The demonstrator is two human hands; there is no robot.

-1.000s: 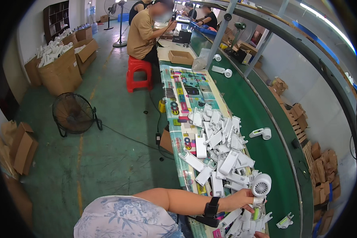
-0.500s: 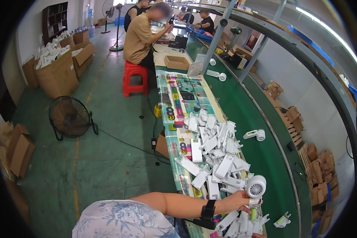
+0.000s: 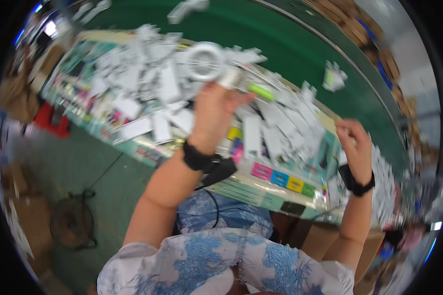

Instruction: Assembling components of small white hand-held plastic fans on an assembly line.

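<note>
My left hand (image 3: 212, 110) is closed around the neck of a white handheld fan (image 3: 203, 61), whose round grille faces up. A light green battery cell (image 3: 262, 92) shows beside its open lower part, close to my fingertips. White plastic handle casings (image 3: 170, 86) lie heaped around and under this hand, and more casings (image 3: 280, 120) spread between my two hands. Further right, my right hand (image 3: 357, 145) hovers by the table's far edge with its fingers bent together in a pinch. Blur hides whether anything small is between them.
Along the far side runs a green conveyor belt (image 3: 285, 56), bearing a white part with a green cell (image 3: 333, 77) and another fan (image 3: 187, 10). More white casings (image 3: 383, 182) are piled at the right. A red stool (image 3: 51, 120) and a floor fan (image 3: 73, 221) stand at left.
The view has swung round to the right and down onto the table. My left hand still holds the fan. My right hand, barely visible before at the lower edge, now shows fully, raised and pinched.
</note>
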